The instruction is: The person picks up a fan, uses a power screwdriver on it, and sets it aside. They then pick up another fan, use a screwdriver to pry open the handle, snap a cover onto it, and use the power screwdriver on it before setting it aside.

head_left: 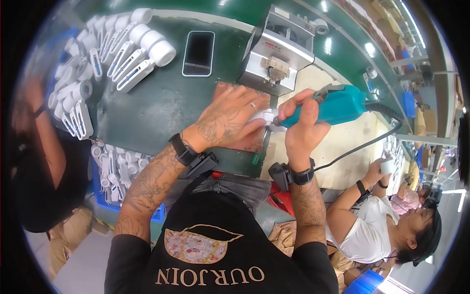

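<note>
My right hand [304, 128] is wrapped round a teal electric screwdriver [342, 105], which lies nearly level with its tip pointing left. The tip meets a small white plastic part [268, 116]. My left hand [226, 117] presses that part down from the left, fingers closed over it and hiding most of it. Underneath lies a reddish-brown mat [249, 141] at the edge of the green tabletop [147, 115]. A black cord [355, 147] loops from the screwdriver's rear toward my right wrist. Whether a screw sits at the tip is hidden.
Rows of white round-headed devices with handles [142, 54] stand at the far left. Beyond my hands are a phone [199, 54] and a grey metal machine [279, 51]. A blue crate [100, 193] holds more white devices. People work on both sides, one holding a white piece [387, 166].
</note>
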{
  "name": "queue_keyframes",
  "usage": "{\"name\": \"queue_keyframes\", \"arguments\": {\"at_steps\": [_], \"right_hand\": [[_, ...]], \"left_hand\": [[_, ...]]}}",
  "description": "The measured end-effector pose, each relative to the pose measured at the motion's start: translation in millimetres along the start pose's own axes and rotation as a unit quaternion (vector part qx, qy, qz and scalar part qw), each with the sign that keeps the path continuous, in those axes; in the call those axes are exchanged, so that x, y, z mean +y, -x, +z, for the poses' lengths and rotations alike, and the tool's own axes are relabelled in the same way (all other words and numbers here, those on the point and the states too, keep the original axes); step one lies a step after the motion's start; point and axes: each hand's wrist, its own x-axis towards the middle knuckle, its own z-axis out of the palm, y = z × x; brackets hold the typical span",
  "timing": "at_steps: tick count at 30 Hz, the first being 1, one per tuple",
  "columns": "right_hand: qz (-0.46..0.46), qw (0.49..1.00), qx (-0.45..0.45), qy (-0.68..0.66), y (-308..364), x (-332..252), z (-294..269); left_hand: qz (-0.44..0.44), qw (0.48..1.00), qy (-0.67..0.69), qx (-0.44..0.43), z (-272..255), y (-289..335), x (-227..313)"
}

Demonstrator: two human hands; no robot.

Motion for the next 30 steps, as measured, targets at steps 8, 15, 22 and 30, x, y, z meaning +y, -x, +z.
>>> {"name": "queue_keyframes", "arguments": {"at_steps": [8, 15, 22, 30], "right_hand": [[-0.025, 1.000, 0.003, -0.017, 1.5, 8.4, -0.5], [-0.019, 0.999, 0.002, 0.043, 7.3, -0.8, 1.3], [-0.051, 0.993, 0.080, -0.068, 54.6, -39.6, -20.4], [-0.030, 0.997, 0.064, -0.036, 96.8, -22.4, -41.6]], "left_hand": [[0.023, 0.998, -0.049, -0.013, -3.5, -4.3, 2.8], [0.041, 0.998, -0.048, 0.002, -2.6, -0.2, 5.7], [0.056, 0.997, -0.041, 0.024, -2.2, 11.3, 31.2], [-0.087, 0.982, 0.089, 0.140, -57.3, 52.1, 14.0]]}}
